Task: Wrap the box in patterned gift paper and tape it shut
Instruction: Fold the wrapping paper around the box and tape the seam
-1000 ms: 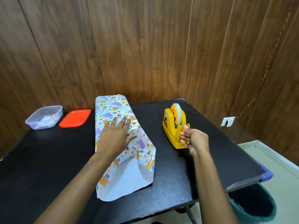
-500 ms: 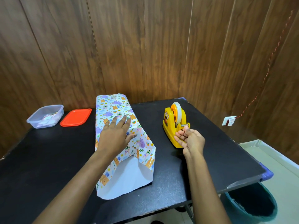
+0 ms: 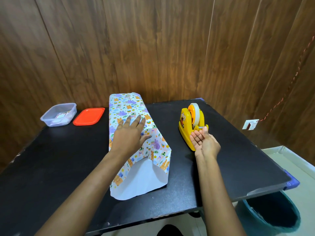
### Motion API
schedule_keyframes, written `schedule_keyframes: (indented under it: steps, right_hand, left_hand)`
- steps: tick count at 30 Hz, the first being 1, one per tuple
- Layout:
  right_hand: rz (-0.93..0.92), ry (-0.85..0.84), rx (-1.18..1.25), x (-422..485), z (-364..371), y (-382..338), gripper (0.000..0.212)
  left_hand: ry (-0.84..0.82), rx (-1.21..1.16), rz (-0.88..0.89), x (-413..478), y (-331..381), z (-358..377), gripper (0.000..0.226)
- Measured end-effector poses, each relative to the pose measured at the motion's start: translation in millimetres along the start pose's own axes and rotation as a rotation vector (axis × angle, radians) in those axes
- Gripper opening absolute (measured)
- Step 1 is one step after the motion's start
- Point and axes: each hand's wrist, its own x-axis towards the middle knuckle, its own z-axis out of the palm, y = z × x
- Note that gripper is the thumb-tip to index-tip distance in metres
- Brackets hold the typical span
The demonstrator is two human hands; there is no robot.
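Left hand [image 3: 131,133] laid flat, fingers straight, on paper-wrapped box [image 3: 127,106], right hand [image 3: 203,142] held palm-up at tape dispenser [image 3: 185,119] cutter, tape grip not discernible

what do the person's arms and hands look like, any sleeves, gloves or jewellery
The left forearm and right forearm are bare to the frame's edge, with no sleeves in view. The left hand and right hand show no gloves, rings, watch or bracelet.
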Motion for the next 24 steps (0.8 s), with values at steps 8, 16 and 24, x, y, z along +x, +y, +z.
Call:
schedule_keyframes:
  steps: [8, 16, 24]
  right_hand:
    - [-0.187, -0.203, -0.273, -26.8, -5.4, 11.2, 0.021]
    - [-0.174, -0.657, -1.014, -91.9, 29.8, 42.8, 0.029]
    - [-0.326, -0.641, -1.432, -97.7, 26.5, 106.2, 0.038]
  left_hand:
    - [0.022, 0.003, 0.028, -0.2, -4.3, 0.9, 0.069]
    - [0.045, 0.041, 0.079, -0.8, -11.1, 3.0, 0.07]
    - [0.059, 0.027, 0.087, -3.7, -9.8, 3.6, 0.071]
